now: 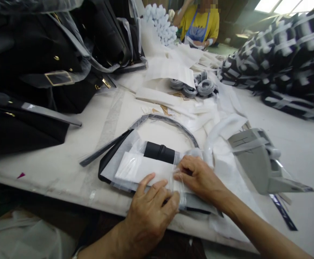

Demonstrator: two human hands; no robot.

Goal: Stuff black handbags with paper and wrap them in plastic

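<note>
A black handbag (105, 162) lies on its side at the table's near edge, its wrapped handle (170, 122) arching away from me. A folded white padding sheet (140, 167) covers much of it, below a black strap piece (159, 152). My left hand (151, 212) rests with spread, slightly bent fingers on the sheet's near edge. My right hand (200, 176) has thumb and forefinger pinched at the sheet's right end, on clear plastic film (181, 190) that crosses the sheet. Part of the bag is hidden beneath both hands.
Black bags (38, 54) crowd the left side. Grey tape rolls (205, 87) and white sheets (170, 70) lie farther back. To the right are a grey bag piece (251, 158) and a pile of wrapped black items (283, 54). A person in yellow (213, 25) is beyond the table.
</note>
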